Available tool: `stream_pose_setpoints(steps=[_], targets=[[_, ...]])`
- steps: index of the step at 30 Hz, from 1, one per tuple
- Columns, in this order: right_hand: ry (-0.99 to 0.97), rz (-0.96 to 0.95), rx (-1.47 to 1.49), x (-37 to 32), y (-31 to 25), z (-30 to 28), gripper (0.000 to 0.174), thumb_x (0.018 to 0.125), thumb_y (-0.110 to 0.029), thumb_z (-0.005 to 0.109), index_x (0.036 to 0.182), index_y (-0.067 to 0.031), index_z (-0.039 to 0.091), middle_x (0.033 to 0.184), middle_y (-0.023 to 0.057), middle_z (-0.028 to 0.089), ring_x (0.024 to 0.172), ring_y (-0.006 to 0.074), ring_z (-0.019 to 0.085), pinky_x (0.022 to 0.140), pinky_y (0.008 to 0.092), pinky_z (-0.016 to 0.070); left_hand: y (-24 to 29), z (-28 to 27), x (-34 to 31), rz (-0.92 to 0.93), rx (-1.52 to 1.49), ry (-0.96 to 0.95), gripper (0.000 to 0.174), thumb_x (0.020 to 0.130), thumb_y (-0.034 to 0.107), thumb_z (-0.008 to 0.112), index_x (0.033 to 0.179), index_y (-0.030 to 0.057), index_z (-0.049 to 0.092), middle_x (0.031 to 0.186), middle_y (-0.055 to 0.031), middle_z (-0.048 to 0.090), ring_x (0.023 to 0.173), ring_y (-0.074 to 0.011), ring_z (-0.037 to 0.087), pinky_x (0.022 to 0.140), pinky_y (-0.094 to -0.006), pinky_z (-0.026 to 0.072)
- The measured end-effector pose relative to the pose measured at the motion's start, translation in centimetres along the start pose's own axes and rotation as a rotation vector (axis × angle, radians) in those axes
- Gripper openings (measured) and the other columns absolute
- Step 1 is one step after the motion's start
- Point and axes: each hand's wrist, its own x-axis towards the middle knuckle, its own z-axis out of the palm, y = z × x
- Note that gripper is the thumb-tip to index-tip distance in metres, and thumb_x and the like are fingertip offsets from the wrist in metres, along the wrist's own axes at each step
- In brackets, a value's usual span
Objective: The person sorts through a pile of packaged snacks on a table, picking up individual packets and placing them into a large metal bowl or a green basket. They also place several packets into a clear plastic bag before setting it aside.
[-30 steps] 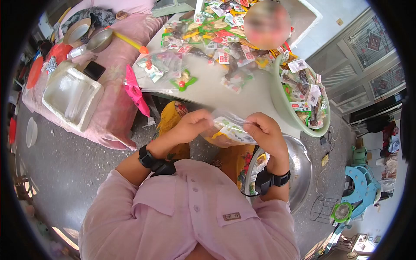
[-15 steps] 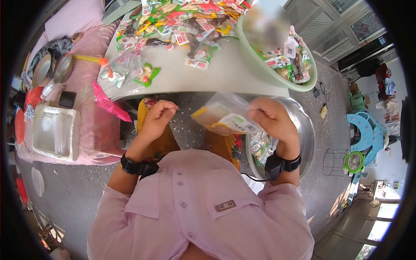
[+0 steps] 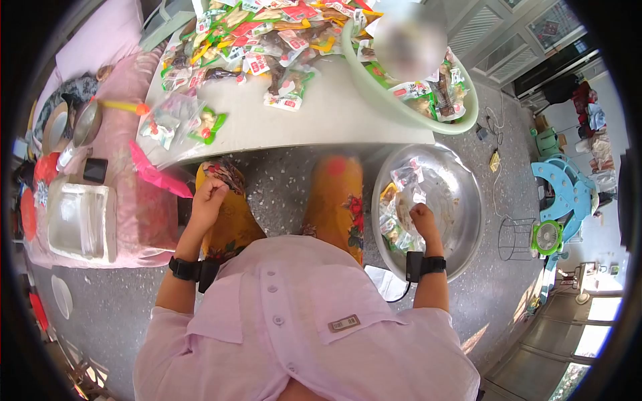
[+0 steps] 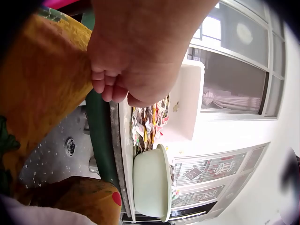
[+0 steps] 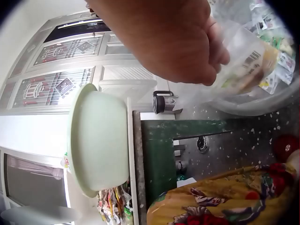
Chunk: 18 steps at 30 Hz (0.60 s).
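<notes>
My right hand (image 3: 422, 219) is over the metal basin (image 3: 461, 207), fingers curled. In the right wrist view it (image 5: 206, 56) pinches the edge of a clear plastic bag (image 5: 251, 63) with a barcode label and yellow-brown contents. Similar small packets (image 3: 394, 230) lie at the basin's left side. My left hand (image 3: 212, 194) is above the knee in yellow floral trousers (image 3: 224, 227). Its fingers are loosely curled, and nothing shows in them in the left wrist view (image 4: 126, 65).
Ahead stands a pale table (image 3: 234, 123) with a heap of packets (image 3: 267, 47) and a green tub (image 3: 401, 107) of packets on its right. A pink-covered bed (image 3: 144, 220) with a white foam box (image 3: 81, 224) is at the left. A wire stand (image 3: 516, 239) and green fan (image 3: 547, 237) stand right.
Both hands were together at the bag; the left let go and moved back left to the knee. The right hand carried the bag right and down over the basin. The head view shifted too.
</notes>
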Motion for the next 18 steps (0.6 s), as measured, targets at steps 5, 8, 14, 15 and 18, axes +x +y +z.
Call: stream_pose_setpoints(steps=[5, 8, 14, 15, 18], targets=[[0.083, 0.178, -0.013, 1.4, 10.2, 2.8, 0.007, 0.070, -0.010, 0.053, 0.072, -0.0029, 0.051, 0.059, 0.0044, 0.051, 0.048, 0.0126, 0.050, 0.044, 0.0264, 0.0421, -0.2, -0.5, -0.1, -0.085, 0.024, 0.033, 0.005, 0.078, 0.008, 0.050, 0.076, 0.0039, 0.049, 0.066, 0.0037, 0.043, 0.061, -0.0039, 0.039, 0.056, -0.0174, 0.0336], [0.105, 0.342, 0.184, 2.0, 10.4, 1.6, 0.006, 0.068, -0.008, 0.054, 0.071, -0.0033, 0.051, 0.058, 0.0044, 0.051, 0.045, 0.0145, 0.050, 0.041, 0.0271, 0.0420, 0.0, -0.8, 0.0, -0.090, 0.057, 0.039, 0.005, 0.078, 0.008, 0.050, 0.075, 0.0039, 0.049, 0.067, 0.0034, 0.043, 0.062, -0.0041, 0.039, 0.057, -0.0176, 0.0337], [0.360, 0.208, -0.349, 7.5, 16.0, -6.4, 0.015, 0.073, -0.018, 0.048, 0.073, -0.0032, 0.052, 0.071, 0.0167, 0.056, 0.066, 0.0328, 0.055, 0.059, 0.0402, 0.0439, -0.7, -1.4, 0.1, -0.146, -0.038, 0.031, 0.004, 0.077, 0.008, 0.050, 0.076, 0.0040, 0.049, 0.069, 0.0029, 0.044, 0.065, -0.0049, 0.040, 0.059, -0.0180, 0.0341], [0.425, 0.174, -0.466, 7.5, 13.2, -8.6, 0.015, 0.074, -0.018, 0.046, 0.074, -0.0037, 0.052, 0.074, 0.0178, 0.056, 0.070, 0.0353, 0.054, 0.062, 0.0421, 0.0432, -0.3, -1.3, 0.0, -0.155, -0.032, 0.034, 0.004, 0.077, 0.008, 0.050, 0.076, 0.0040, 0.049, 0.070, 0.0028, 0.045, 0.065, -0.0051, 0.041, 0.060, -0.0180, 0.0342], [0.507, 0.194, -0.538, 9.2, 10.4, -11.1, 0.012, 0.073, -0.012, 0.045, 0.075, -0.0019, 0.050, 0.072, 0.0183, 0.055, 0.070, 0.0347, 0.054, 0.062, 0.0406, 0.0417, 0.7, -1.4, -0.2, -0.175, 0.004, 0.052, 0.004, 0.078, 0.008, 0.050, 0.076, 0.0046, 0.049, 0.070, 0.0030, 0.045, 0.066, -0.0052, 0.041, 0.060, -0.0183, 0.0345]])
